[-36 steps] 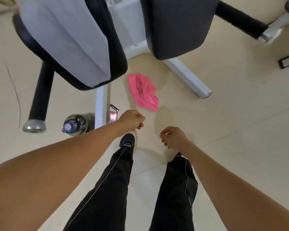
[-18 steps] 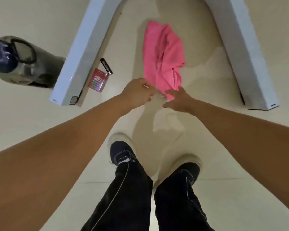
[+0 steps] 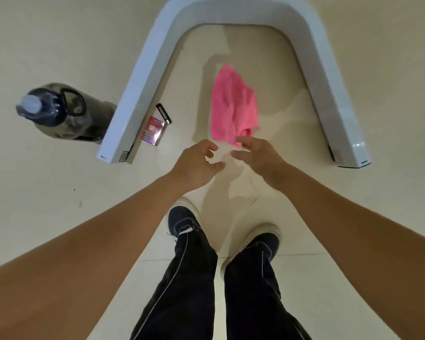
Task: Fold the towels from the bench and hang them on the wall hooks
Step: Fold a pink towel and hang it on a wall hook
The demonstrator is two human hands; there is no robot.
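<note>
A crumpled pink towel (image 3: pixel 233 106) lies on the pale floor between the legs of the white U-shaped bench base (image 3: pixel 142 77). My right hand (image 3: pixel 258 154) reaches down to the towel's near corner, fingers spread, with the fingertips touching the cloth and nothing gripped. My left hand (image 3: pixel 198 161) hovers just left of it, a little short of the towel, fingers loosely curled and holding nothing. The bench top and the wall hooks are out of view.
A dark water bottle (image 3: pixel 59 111) stands left of the base's left leg. A small red packet (image 3: pixel 153 131) and a black lighter (image 3: pixel 163 113) lie by that leg's inner side. My two dark shoes (image 3: pixel 184 223) stand close behind the hands.
I bent down from standing towards the towel on the floor. Since half a second ago both hands have spread their fingers, and the towel sits slightly farther from them.
</note>
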